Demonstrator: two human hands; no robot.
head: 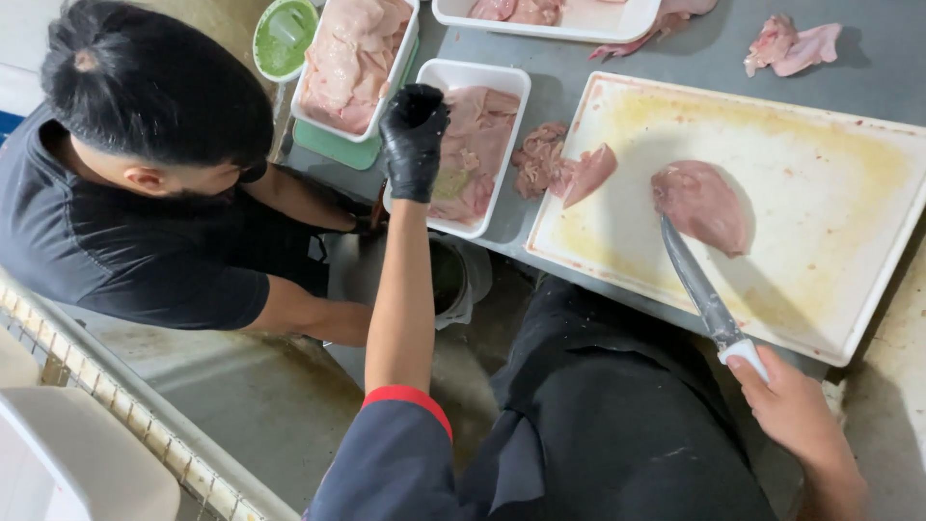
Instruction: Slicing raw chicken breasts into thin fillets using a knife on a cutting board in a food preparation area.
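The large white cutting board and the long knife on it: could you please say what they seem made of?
Large white cutting board: probably plastic, matte, stained yellowish. Long knife, held in the right hand: grey metal blade with dull sheen; white handle, likely plastic.

- The cutting board lies on the counter, at the right.
- A chicken fillet lies on the board, with the knife tip touching its near edge.
- The right hand holds the knife handle off the board's near edge.
- More meat pieces overlap the board's left edge.
- Left of them sits a tray of fillets; the gloved left hand is at its left rim.
- Behind it to the left lies another tray.
- A crouching person is at the far left, below the counter.
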